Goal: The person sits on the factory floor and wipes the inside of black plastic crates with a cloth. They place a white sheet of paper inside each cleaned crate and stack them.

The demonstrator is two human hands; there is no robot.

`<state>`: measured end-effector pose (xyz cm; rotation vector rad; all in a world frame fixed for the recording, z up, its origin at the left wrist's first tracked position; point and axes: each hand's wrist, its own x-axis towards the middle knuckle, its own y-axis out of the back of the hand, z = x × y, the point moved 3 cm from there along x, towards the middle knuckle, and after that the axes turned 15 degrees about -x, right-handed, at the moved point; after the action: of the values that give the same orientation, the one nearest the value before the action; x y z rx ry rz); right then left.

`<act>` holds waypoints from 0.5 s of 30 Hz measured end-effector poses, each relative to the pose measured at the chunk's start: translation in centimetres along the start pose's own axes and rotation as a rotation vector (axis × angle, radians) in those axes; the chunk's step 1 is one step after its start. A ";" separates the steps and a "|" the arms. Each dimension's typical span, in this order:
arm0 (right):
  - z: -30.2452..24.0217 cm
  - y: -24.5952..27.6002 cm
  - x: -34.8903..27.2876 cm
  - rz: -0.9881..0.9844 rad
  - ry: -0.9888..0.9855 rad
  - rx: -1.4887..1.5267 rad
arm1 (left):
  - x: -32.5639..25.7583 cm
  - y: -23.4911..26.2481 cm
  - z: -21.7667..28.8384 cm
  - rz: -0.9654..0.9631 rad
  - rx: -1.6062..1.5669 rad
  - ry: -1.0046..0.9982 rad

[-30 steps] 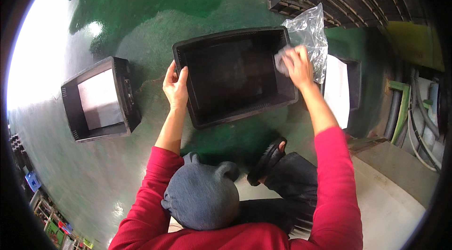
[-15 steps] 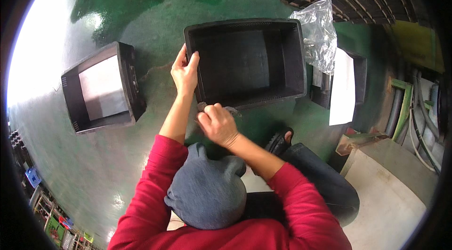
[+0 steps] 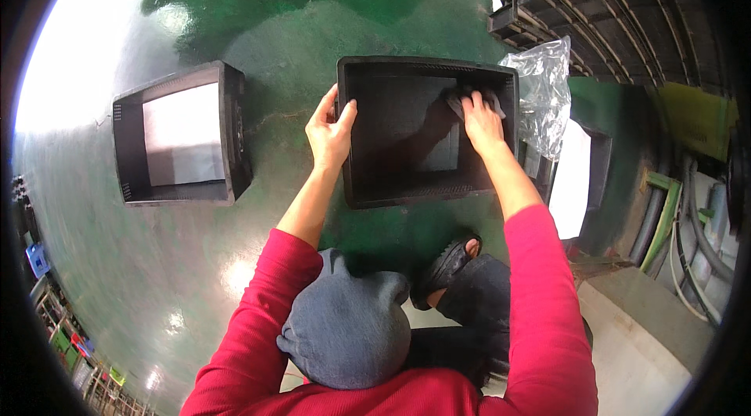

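Observation:
In front of me a black plastic crate (image 3: 399, 154) is held with its open side up. My left hand (image 3: 329, 134) grips its left rim, thumb over the edge and fingers outside. Inside, near the right end, my right hand (image 3: 483, 120) presses a crumpled grey cloth (image 3: 496, 100) against the crate; the palm side of that hand is hidden. A reflection or shadow of the right arm darkens the crate's bottom.
Left on the green floor (image 3: 289, 48) stands another black crate (image 3: 234, 134) with a white sheet (image 3: 184, 134) inside. At right are a clear plastic bag (image 3: 540, 91), a white paper (image 3: 571, 181) over another crate (image 3: 598, 169), stacked black crates (image 3: 602, 5) and hoses (image 3: 698, 236).
My right hand has moved with the cloth from outside the crate's near left corner into its right end. The left hand keeps its hold on the rim.

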<state>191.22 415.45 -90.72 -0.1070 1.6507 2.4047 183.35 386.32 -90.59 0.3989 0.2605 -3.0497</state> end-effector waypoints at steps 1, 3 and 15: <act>-0.4 -0.5 -1.2 -0.087 0.036 -0.066 | -0.1 0.3 0.0 0.011 0.043 -0.005; -0.9 -0.9 -4.1 -0.295 -0.045 0.112 | -0.2 1.3 0.2 0.010 0.037 -0.012; -12.6 3.3 0.5 -0.406 -0.329 1.002 | 0.0 0.5 -0.2 -0.072 -0.233 0.030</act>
<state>189.20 402.66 -92.38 0.1071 2.1666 1.0564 183.43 385.90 -90.89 0.4290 0.6370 -3.0355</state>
